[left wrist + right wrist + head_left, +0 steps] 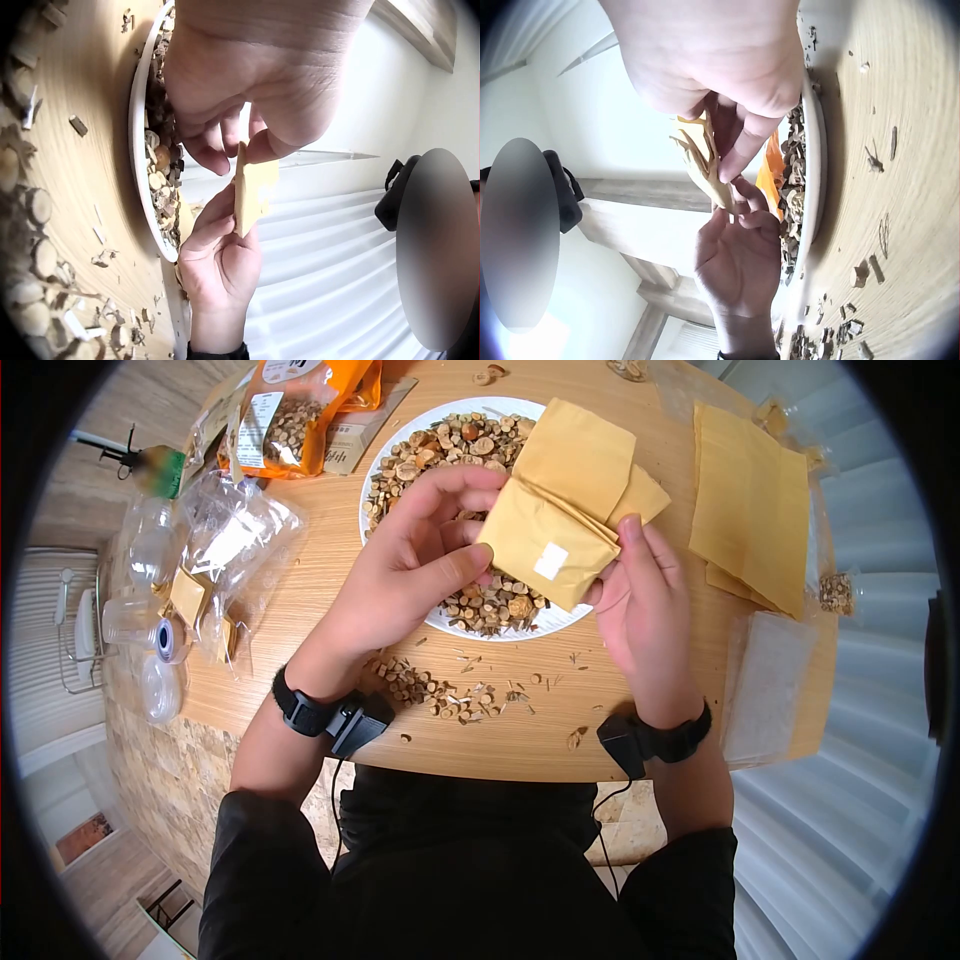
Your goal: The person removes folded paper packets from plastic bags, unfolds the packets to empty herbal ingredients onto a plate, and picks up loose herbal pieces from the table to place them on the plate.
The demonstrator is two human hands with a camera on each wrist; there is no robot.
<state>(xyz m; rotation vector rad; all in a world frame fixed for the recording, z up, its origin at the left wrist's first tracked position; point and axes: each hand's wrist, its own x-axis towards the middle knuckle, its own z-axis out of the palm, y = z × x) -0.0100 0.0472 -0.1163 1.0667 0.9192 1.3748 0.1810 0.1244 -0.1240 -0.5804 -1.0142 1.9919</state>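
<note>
Over the plate, both hands hold a folded tan paper packet (545,545), its layers overlapping and a small white patch (550,561) on its front. My left hand (415,550) pinches its left edge, thumb in front and fingers behind. On the opposite side, my right hand (645,595) grips the lower right corner with its thumb on the edge. The left wrist view shows the packet (251,191) nearly edge-on between the hands. Beneath it lies a white plate (560,622) heaped with dried slices and cut twig pieces (490,610), partly hidden by hands and paper.
Loose pieces (440,692) are scattered before the plate. At the left lie an orange bag (325,420), clear plastic packaging (245,525) and a roll of tape (170,640). Flat tan paper sheets (750,510) and a translucent sheet (768,685) lie along the right edge.
</note>
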